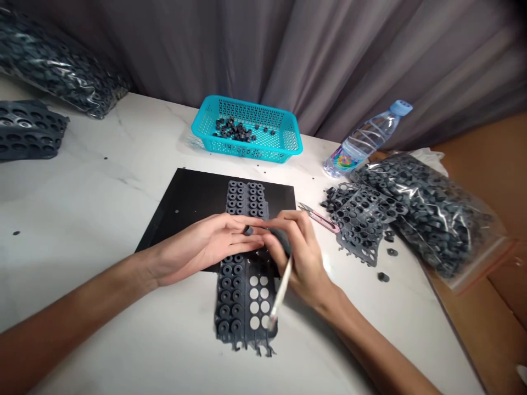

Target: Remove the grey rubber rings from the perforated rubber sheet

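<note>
A moulded black rubber sheet [230, 282] with rows of ring-shaped pieces lies lengthwise, partly across a black mat [164, 219]. Its near right part has several round holes with white tabletop showing through. Above its middle is my left hand [209, 238], palm turned inward and fingers stretched out, with a small black rubber piece [248, 230] held between them. My right hand [302, 247] is closed around a thin white stick [282, 293] that slants down towards the sheet's near right corner. Both hands' fingertips meet, and what lies between them is partly hidden.
A turquoise basket [251, 155] with loose black pieces stands at the back. On the right are pink-handled snips [325, 220], a punched rubber sheet [358, 219], a water bottle [368, 140] and a filled bag [440, 219]. Another bag [61, 66] and sheet [31, 131] lie left.
</note>
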The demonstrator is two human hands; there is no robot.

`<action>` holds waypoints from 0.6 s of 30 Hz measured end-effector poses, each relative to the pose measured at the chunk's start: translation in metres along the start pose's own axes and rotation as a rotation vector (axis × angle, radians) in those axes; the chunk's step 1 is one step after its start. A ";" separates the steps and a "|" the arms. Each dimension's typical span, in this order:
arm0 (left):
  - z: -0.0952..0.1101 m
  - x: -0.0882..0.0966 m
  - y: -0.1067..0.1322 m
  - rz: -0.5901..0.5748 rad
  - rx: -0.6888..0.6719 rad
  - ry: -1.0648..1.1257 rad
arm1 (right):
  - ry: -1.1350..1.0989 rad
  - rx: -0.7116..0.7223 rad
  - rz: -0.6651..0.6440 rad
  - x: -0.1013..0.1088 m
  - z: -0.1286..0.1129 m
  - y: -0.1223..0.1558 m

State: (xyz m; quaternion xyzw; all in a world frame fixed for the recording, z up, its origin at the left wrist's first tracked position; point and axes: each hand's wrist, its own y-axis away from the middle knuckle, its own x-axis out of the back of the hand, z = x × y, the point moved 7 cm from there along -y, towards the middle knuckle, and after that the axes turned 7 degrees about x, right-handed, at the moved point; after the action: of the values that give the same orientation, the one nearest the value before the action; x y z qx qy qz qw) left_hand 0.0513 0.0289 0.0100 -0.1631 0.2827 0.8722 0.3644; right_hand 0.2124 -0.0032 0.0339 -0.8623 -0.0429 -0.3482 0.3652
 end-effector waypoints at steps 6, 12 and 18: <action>0.007 -0.009 0.003 0.026 -0.061 -0.043 | -0.140 -0.054 -0.020 -0.005 -0.005 -0.005; 0.006 -0.002 0.005 0.026 -0.072 -0.099 | -0.199 -0.074 -0.019 0.000 -0.003 -0.006; 0.024 0.016 0.016 0.313 -0.288 -0.990 | -0.011 -0.047 0.027 0.022 0.020 -0.016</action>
State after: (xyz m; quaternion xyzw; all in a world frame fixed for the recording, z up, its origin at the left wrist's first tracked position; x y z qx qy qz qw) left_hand 0.0270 0.0428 0.0272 0.2631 -0.0243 0.9186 0.2939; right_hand 0.2350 0.0174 0.0477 -0.8731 -0.0253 -0.3393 0.3492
